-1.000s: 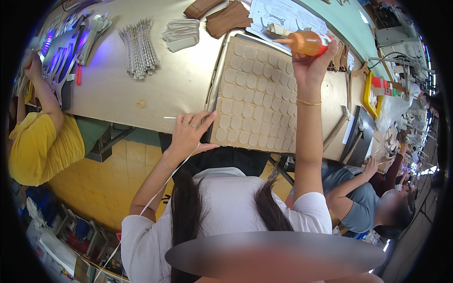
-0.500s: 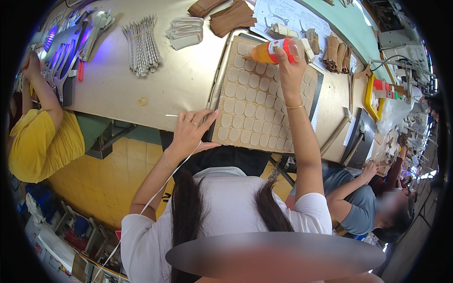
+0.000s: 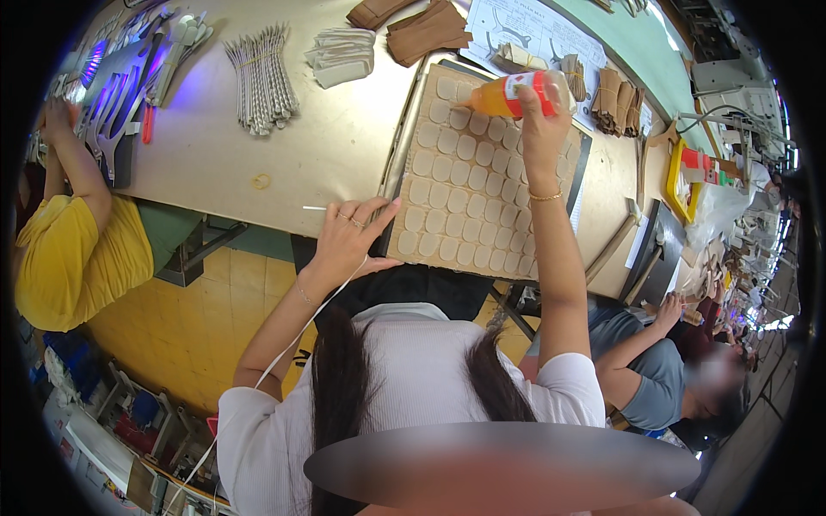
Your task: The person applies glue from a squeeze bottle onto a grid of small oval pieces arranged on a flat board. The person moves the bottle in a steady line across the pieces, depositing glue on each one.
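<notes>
My right hand (image 3: 544, 138) is wrapped around a squeeze bottle (image 3: 499, 97) of orange-yellow liquid with a red and white label. It lies tilted nearly level, its nozzle pointing left, low over the far-left part of a board (image 3: 407, 191). Rows of pale rounded pieces (image 3: 447, 248) cover the board. Whether the nozzle touches a piece cannot be told. At the board's near-left side rests my left hand (image 3: 348, 236), open, index finger and thumb spread against the edge. A thin white cord (image 3: 284, 354) runs along my left forearm to this hand; a white tip (image 3: 313, 207) shows beyond it.
Bundled pale strips (image 3: 261, 82), stacked light pieces (image 3: 341, 57) and brown leather pieces (image 3: 428, 34) lie beyond the board. A printed drawing (image 3: 551, 43), brown bundles (image 3: 616, 101), a hammer (image 3: 615, 245) and a yellow tray (image 3: 680, 185) are rightward. Co-workers sit at both sides.
My right hand and the bottle have shifted slightly right and a little nearer, the nozzle moving along the far rows of pieces. My left hand stays at the board's edge.
</notes>
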{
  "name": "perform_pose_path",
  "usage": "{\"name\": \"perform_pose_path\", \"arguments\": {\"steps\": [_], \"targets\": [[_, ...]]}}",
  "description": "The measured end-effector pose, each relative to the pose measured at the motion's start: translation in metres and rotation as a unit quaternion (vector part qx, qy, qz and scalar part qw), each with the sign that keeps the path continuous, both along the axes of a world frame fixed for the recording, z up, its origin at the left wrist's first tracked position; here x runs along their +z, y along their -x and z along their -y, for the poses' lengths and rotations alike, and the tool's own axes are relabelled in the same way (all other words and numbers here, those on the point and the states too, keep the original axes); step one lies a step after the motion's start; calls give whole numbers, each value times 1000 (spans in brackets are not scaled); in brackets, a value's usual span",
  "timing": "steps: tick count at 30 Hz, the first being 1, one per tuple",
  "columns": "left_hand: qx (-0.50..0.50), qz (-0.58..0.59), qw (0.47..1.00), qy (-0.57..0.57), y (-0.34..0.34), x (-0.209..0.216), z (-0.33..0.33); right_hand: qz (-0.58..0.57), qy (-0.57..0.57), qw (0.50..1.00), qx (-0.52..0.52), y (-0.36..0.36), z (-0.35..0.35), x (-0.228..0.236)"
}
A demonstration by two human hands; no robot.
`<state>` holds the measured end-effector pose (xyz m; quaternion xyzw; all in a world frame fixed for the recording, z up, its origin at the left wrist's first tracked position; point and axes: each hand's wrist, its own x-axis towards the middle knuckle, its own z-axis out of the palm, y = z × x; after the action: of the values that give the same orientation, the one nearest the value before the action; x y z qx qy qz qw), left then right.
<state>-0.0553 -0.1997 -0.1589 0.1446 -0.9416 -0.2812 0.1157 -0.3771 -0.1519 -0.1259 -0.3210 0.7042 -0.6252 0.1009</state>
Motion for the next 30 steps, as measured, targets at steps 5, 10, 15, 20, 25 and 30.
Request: {"name": "perform_pose_path", "arguments": {"steps": [5,10,15,20,25,30], "targets": [[1,-4,1000,3,0,-1,-1,106,79,991,18,-2,-4,8],[2,-6,1000,5,0,-1,-1,90,11,995,27,-16,-4,-1],[1,0,1000,8,-1,-2,-1,62,1,998,21,-21,-5,-6],[1,4,1000,0,0,-1,0,55,0,997,48,-26,0,-11],[1,5,1000,0,0,0,0,48,-16,998,25,-23,-6,-8],[1,2,1000,6,0,-1,-1,43,33,998,-22,-6,-17,-1]]}}
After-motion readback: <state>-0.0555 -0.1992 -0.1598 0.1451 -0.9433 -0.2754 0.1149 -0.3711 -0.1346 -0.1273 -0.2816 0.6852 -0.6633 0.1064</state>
